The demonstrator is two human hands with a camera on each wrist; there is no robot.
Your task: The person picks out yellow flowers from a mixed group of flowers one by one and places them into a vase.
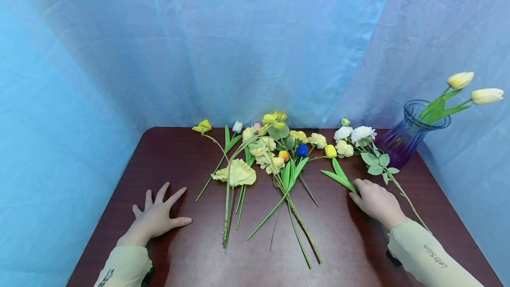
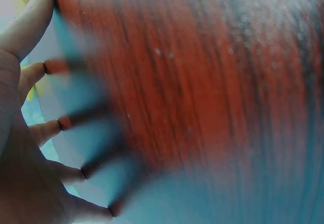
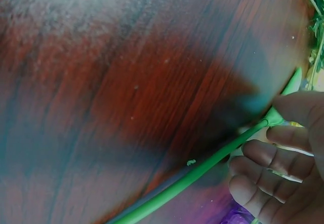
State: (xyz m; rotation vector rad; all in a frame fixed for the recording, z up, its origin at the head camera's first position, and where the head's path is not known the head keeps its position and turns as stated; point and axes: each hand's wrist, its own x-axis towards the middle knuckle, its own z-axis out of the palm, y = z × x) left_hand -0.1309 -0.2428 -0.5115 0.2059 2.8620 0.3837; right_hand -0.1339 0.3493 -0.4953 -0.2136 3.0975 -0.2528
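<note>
My left hand (image 1: 153, 218) rests on the table with its fingers spread and fingertips on the wood. In the left wrist view only dark tabletop lies beyond the fingers. At the right, my right hand (image 1: 376, 200) pinches a yellow tulip (image 1: 330, 151) between thumb and forefinger, where its leaves join the stem. The tulip's green stem (image 3: 187, 186) slants out below the thumb in the right wrist view, close over the wood. The other fingers there are loosely bent. Beside this hand lies a white-flowered stem (image 1: 362, 135) with green leaves (image 1: 374, 163).
A blue-purple glass vase (image 1: 402, 132) with two pale yellow tulips (image 1: 460, 80) stands at the back right. Across the middle of the table (image 1: 179, 260) lie several artificial flowers, including a blue tulip (image 1: 302, 149) and a large pale-yellow bloom (image 1: 238, 173). Blue cloth (image 1: 239, 48) hangs behind.
</note>
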